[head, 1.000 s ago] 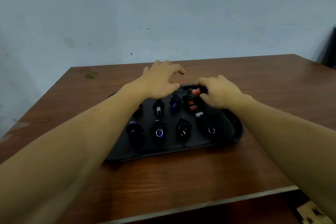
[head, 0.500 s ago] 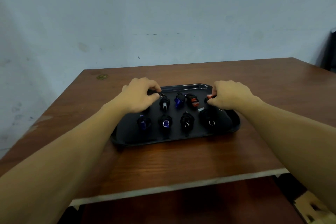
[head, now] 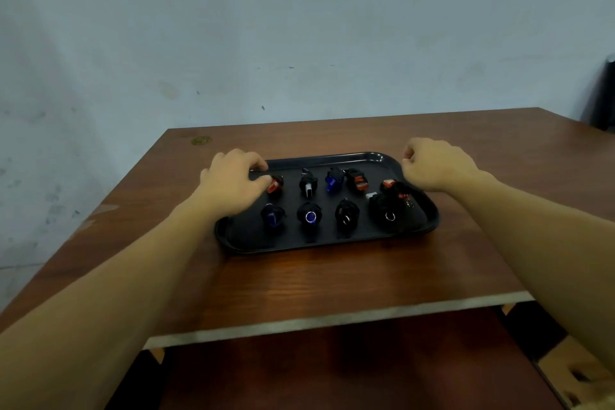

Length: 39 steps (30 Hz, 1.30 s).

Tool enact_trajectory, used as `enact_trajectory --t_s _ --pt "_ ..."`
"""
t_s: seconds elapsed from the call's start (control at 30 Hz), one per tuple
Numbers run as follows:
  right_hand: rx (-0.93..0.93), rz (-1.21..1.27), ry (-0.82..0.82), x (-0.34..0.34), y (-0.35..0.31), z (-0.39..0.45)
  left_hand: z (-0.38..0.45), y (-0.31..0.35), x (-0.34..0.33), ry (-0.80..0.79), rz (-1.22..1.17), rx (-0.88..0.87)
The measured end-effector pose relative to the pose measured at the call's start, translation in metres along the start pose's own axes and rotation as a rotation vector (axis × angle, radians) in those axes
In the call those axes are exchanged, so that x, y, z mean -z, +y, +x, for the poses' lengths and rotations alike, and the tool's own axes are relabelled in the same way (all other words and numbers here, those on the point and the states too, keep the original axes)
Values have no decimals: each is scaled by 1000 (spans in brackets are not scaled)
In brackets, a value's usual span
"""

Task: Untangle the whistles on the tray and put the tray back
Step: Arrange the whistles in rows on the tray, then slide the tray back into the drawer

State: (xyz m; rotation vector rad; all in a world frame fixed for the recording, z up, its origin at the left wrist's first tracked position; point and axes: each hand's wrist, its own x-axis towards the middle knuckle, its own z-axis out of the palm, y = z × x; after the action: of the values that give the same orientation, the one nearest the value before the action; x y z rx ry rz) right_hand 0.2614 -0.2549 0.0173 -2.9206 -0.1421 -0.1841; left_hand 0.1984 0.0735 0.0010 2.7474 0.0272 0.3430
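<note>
the black tray (head: 332, 240) is lying on the brown table (head: 299, 280), carrying whistles (head: 311, 215) in two rows. the left hand (head: 233, 185) is curling its grip over the tray's far left corner beside a red whistle (head: 274, 185). the right hand (head: 432, 168) is curling at the far right rim; its grip seems to be on the edge, though that is unclear.
</note>
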Motion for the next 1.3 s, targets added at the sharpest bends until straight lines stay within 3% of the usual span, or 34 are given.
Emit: enact_trajectory --t_s 0.17,0.3,0.43,0.63,0.87,1.3 --pt "-91 47 -57 -14 20 15 -5 -20 2 71 103 255" --pt "-116 75 -110 -28 29 24 -5 -39 -2 -60 167 401" --pt "-122 85 -156 -34 28 30 -5 -40 -9 -141 172 382" --pt "-120 151 -144 -41 32 36 -5 -49 -13 -96 9 392" --pt "-121 157 -166 -33 33 14 -25 -45 -10 -68 26 353" --pt "49 103 -175 6 25 -101 -139 -26 42 57 -4 259"
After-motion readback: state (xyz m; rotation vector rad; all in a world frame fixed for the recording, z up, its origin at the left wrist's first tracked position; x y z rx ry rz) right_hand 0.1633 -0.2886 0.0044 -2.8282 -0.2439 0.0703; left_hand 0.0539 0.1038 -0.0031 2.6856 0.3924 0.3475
